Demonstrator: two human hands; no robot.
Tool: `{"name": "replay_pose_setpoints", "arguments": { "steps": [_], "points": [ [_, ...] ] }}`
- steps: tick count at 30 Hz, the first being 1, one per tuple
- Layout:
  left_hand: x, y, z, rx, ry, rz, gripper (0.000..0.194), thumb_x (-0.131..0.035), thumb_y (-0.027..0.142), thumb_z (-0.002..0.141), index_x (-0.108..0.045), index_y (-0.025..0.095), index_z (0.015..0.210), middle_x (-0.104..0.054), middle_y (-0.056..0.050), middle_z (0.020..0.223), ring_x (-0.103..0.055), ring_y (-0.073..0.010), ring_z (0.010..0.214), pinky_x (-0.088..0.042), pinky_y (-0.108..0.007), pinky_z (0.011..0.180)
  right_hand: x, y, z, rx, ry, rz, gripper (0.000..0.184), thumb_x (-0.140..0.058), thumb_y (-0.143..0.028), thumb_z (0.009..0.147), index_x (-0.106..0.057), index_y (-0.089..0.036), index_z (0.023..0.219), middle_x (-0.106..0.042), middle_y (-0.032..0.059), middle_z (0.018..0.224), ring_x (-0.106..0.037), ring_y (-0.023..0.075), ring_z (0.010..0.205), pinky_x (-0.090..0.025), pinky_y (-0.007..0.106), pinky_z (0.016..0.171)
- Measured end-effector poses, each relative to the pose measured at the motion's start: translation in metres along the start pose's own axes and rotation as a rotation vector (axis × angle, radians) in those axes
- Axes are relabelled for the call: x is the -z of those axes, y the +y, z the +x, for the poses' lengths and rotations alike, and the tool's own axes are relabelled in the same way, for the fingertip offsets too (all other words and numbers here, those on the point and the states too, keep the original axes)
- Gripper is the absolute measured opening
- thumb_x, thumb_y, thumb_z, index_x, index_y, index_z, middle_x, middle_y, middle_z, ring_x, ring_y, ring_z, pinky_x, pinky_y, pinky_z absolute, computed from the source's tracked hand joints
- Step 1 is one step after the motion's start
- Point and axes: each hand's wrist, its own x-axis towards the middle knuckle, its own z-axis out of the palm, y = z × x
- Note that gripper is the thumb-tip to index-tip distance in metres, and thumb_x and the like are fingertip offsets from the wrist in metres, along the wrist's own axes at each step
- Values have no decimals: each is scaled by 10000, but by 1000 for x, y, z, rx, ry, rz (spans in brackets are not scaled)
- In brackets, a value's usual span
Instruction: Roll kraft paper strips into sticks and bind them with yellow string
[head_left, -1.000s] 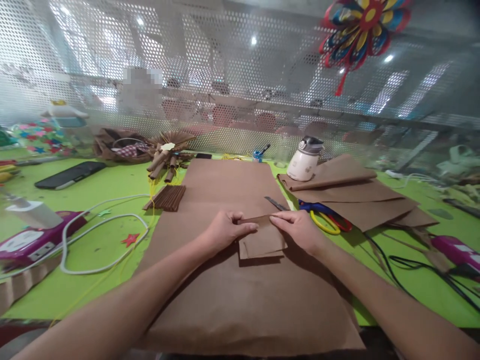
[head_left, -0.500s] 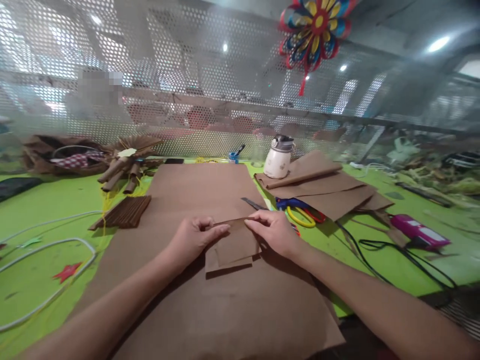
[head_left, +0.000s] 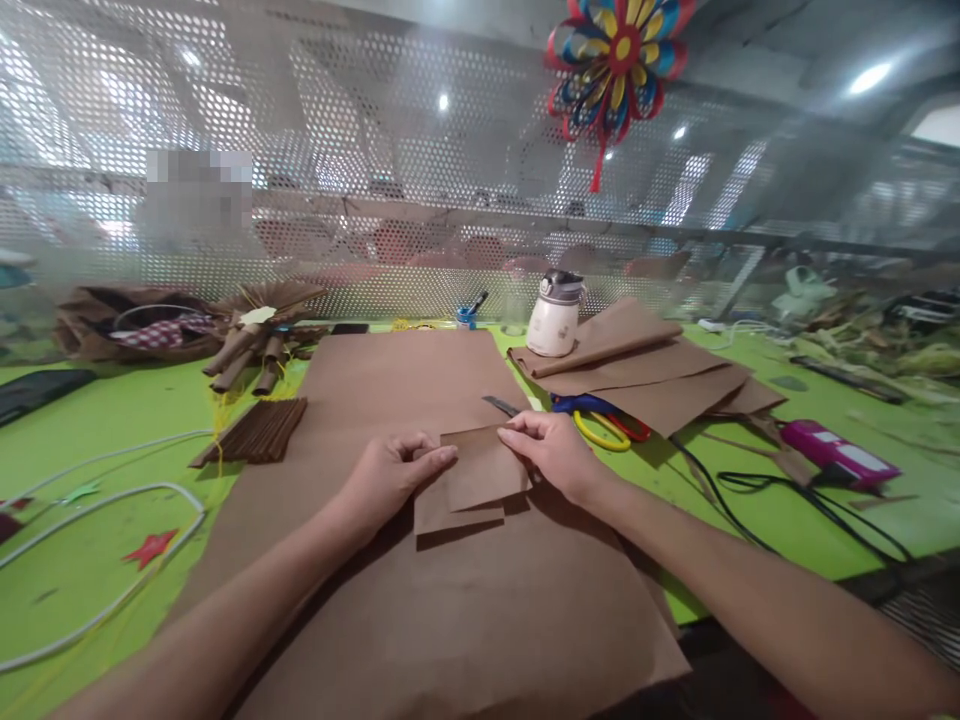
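Observation:
Two small brown paper pieces overlap in front of me, above a large brown paper sheet. Between thumb and fingers, my right hand pinches the upper paper piece at its top right edge. My left hand is closed at the left edge of the pieces, thumb on top; the lower paper piece sticks out beneath and seems to be in that grip. A dark blade-like tool lies just beyond my right hand. Scissors with yellow and red handles rest to its right.
Farther right, a white bottle stands by a stack of brown paper. A purple power strip and black cable lie at right. At left are pleated brown paper, paper rolls, a white cable and a red star.
The view has swung to the right. The upper paper piece has shifted right and up relative to the lower one, and my hands are slightly farther apart. Both hands keep their pinch.

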Motion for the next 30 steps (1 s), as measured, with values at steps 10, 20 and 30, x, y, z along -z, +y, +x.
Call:
{"name": "replay_pose_setpoints", "arguments": {
  "steps": [10,20,30],
  "points": [
    [-3,-1,-3,40,-79,-41,332,-595,476,715,-554,155,639,-574,14,590,-508,-120,555,-368,-210,517,11,-2,4,60,54,-230,331,-508,-460,799,-620,-152,752,-534,-22,521,-460,95,440,-368,213,434],
    [-3,-2,-2,11,-132,3,359,-539,497,752,-499,165,622,-503,31,527,-432,-97,472,-285,-203,445,73,-10,22,99,-44,-863,232,-656,-384,680,-655,-164,607,-667,60,666,-587,181,651,-382,259,596],
    [-6,-2,-3,-194,7,453,326,-505,428,777,-516,177,569,-452,32,494,-400,-109,490,-252,-227,490,60,5,24,68,-28,-1009,204,-646,-329,692,-648,-182,834,-655,45,726,-582,174,658,-357,243,557]
  ]
}}
